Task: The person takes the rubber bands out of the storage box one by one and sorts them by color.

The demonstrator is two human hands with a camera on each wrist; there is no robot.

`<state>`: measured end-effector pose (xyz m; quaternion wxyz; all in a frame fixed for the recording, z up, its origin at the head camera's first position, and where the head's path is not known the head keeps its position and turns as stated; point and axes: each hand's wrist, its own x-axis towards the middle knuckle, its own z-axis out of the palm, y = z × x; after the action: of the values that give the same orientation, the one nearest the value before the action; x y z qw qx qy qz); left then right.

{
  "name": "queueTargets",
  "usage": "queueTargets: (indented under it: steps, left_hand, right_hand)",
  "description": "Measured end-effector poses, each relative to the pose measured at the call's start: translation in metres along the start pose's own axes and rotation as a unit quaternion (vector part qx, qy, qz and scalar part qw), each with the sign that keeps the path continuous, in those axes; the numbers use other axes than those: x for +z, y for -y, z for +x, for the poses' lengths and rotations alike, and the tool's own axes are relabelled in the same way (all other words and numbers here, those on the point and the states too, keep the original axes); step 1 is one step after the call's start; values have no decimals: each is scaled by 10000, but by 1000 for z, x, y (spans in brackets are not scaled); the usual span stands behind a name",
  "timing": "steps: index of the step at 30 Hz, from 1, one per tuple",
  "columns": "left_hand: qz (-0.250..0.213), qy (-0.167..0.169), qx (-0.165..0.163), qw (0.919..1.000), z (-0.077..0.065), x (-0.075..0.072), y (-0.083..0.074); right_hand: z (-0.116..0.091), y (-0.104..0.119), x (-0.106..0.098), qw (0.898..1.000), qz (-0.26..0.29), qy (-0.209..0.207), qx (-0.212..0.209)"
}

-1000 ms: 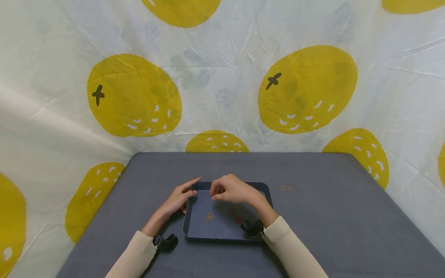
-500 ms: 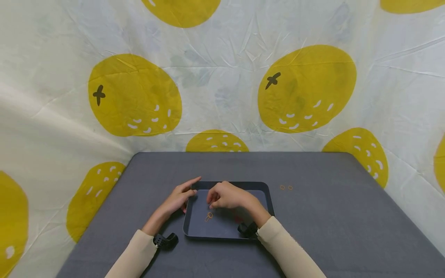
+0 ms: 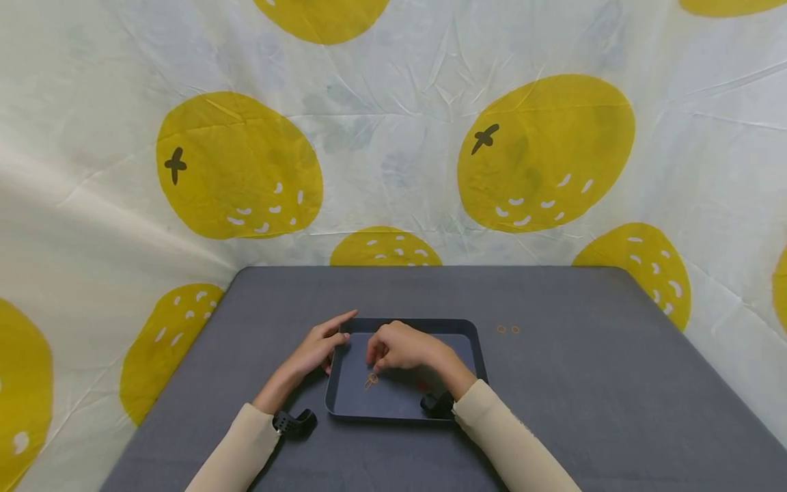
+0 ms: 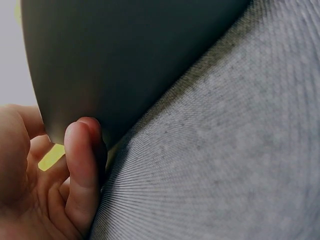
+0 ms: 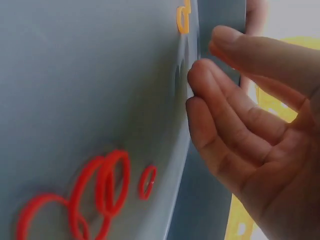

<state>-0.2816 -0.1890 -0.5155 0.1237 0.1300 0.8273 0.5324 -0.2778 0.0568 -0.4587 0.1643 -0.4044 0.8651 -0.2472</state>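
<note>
A dark rectangular tray [image 3: 393,418] lies on the table. My left hand [image 3: 312,352] holds its far left corner, thumb over the rim and fingers against the outer wall [image 4: 125,55]. Over the tray, my right hand [image 3: 406,347] reaches down with bent fingers; in the right wrist view its thumb and fingertips are apart with nothing seen between them. Just below those fingertips lie orange rubber bands [image 3: 370,384], partly visible in the right wrist view. Several red rubber bands [image 5: 99,192] lie on the tray floor, mostly hidden under my right forearm in the head view.
Two more orange rubber bands [image 3: 508,329] lie on the grey table [image 3: 590,383], right of the tray. A white cloth [image 3: 393,164] with yellow fruit prints hangs behind the table and along its sides.
My right hand has come down and slightly nearer to the orange rubber bands in the tray. The left hand stays at the tray's corner.
</note>
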Motion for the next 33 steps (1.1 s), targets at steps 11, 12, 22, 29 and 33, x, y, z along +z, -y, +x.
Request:
queueTargets:
  steps: [11, 12, 22, 29, 33]
  left_hand:
    - [-32, -4, -93, 10000, 2, 0, 1]
    - [-39, 4, -91, 10000, 2, 0, 1]
    - [-63, 24, -23, 10000, 2, -2, 0]
    - [-97, -4, -62, 9999, 2, -2, 0]
    - [-101, -5, -50, 9999, 1, -1, -1]
  right_hand:
    - [16, 5, 8, 9994, -64, 297, -157]
    - [16, 5, 8, 9994, -79, 307, -169]
    - [18, 9, 7, 9987, -86, 448, -237]
    - [19, 9, 9, 9980, -180, 500, -352]
    - [19, 7, 10, 9977, -202, 506, -396]
